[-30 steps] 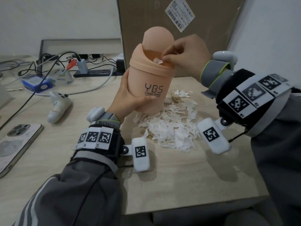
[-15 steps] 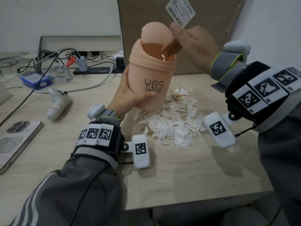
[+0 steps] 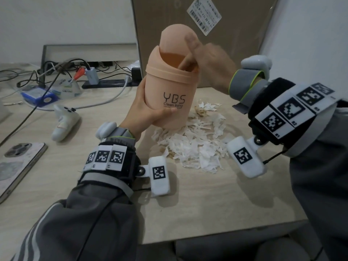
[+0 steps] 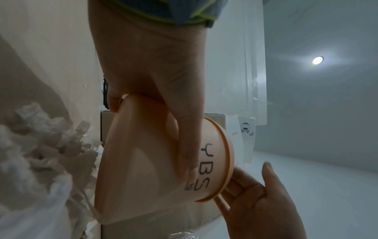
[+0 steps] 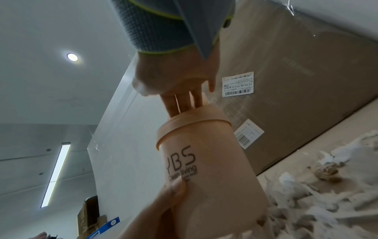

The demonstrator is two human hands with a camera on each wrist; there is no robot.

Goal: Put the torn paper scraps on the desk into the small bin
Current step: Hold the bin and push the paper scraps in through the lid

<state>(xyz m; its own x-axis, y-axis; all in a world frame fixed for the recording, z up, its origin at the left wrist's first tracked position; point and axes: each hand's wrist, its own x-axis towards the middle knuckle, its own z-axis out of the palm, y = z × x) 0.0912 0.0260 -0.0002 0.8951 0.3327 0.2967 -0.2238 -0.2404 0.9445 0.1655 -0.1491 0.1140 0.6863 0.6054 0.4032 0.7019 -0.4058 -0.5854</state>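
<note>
You are holding one bin (image 3: 170,95) with your left hand (image 3: 145,113) – thumb across the front, fingers curled round the back – lifted and tilted above the desk (image 3: 207,208). Your right hand (image 3: 209,66) is reaching into its opening with straight fingers (image 5: 185,103), close together; whether they are pinching any paper, I cannot tell. The scraps (image 3: 195,147) are lying in one heap on the desk just under the bin – too many to count. One phone (image 3: 17,164) is lying at the left edge.
</note>
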